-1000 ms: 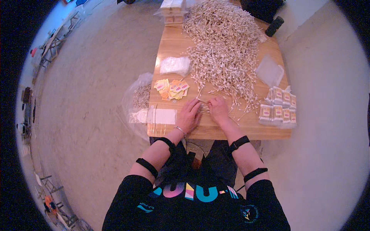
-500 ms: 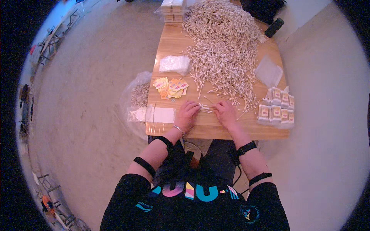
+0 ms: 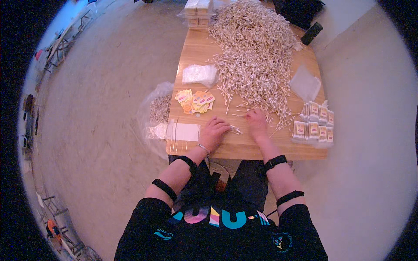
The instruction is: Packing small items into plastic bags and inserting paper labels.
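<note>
My left hand rests on the near part of the wooden table, closed around a small bunch of cotton swabs whose white tips stick out to the right of the fingers. To the right, my right hand is at the near edge of a large heap of cotton swabs. Its fingertips are pinched on a few loose swabs that point left. Beyond my left hand lie orange and yellow printed cards in a loose pile.
Stacked clear bags lie beyond the cards, another bag at the right. Filled swab packs stand by the right edge; more packs are at the far left. A white strip and plastic sack are left, a dark cylinder far right.
My right hand has moved up and away from my left hand, to the loose swabs at the heap's edge. My left hand keeps its bunch, now alone.
</note>
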`<state>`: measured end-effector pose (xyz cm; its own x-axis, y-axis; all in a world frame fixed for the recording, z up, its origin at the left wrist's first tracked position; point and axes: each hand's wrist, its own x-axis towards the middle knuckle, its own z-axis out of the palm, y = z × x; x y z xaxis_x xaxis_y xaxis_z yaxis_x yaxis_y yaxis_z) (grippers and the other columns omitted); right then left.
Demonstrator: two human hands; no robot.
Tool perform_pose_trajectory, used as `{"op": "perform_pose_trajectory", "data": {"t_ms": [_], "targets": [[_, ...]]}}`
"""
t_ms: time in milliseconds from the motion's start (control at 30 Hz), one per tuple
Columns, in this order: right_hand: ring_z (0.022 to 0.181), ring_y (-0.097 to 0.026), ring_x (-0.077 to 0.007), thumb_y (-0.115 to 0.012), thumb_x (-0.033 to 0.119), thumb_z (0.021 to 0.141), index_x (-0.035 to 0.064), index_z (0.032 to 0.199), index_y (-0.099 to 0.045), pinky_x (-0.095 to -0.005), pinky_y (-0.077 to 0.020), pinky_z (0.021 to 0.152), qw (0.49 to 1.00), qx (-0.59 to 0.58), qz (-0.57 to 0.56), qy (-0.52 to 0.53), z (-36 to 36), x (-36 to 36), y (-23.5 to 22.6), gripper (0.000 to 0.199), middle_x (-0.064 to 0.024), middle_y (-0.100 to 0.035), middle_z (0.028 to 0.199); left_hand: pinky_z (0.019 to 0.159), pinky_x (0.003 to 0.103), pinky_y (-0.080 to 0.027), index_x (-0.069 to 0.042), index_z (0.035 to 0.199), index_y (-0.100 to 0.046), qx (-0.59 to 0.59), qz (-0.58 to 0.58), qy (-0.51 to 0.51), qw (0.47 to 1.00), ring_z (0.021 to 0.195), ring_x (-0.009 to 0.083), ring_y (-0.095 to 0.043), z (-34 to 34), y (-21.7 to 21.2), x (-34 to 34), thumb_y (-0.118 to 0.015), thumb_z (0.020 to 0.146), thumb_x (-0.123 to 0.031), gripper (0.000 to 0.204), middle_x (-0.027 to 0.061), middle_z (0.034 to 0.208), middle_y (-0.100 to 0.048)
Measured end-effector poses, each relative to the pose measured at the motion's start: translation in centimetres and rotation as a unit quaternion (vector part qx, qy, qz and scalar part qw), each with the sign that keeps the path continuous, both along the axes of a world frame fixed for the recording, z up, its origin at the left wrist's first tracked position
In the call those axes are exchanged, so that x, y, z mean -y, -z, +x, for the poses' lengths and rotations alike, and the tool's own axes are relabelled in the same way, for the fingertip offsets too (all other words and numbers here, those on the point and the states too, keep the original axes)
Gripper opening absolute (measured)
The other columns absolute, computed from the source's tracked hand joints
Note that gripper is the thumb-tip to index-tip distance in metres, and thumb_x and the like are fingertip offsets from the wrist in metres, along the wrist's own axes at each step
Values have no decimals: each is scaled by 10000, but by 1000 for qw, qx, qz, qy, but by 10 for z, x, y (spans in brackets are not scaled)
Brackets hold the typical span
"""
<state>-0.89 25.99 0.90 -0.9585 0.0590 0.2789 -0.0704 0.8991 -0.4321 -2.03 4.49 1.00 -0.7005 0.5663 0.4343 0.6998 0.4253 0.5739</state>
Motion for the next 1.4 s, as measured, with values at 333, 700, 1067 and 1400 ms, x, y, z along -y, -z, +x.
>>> {"op": "perform_pose_trajectory", "data": {"t_ms": [333,700,1067,1400], "targets": [[900,-516,-300,-603,106,732,79,887,-621,-395,-428,802,992,52,-98,53,19,38,-17,158,-103,-538,936,915,386,-414,-29,1024,-556,22,27,-64,997,1038,305,-497,7,-12,-9,-625,721,-67,313,125,1076,-552],[916,-501,-299,-586,133,733,78,865,-603,-404,-429,800,997,3,56,45,52,-27,-11,144,-96,-541,938,910,392,-418,-40,951,-580,0,38,-9,999,977,293,-530,2,7,-3,-628,713,-45,244,100,984,-584],[861,-521,-309,-558,102,770,68,904,-589,-397,-438,734,996,-47,5,-71,1,52,-4,142,-115,-545,843,980,395,-360,-4,1153,-483,75,0,-86,993,1141,337,-429,10,-16,-5,-597,729,-83,446,160,1181,-487],[903,-500,-328,-538,30,757,36,936,-578,-407,-409,805,999,23,-14,37,24,25,-11,184,-139,-531,905,987,397,-355,0,1105,-510,21,-9,-48,999,1114,318,-454,6,-3,-4,-622,739,-107,397,139,1133,-520]]}}
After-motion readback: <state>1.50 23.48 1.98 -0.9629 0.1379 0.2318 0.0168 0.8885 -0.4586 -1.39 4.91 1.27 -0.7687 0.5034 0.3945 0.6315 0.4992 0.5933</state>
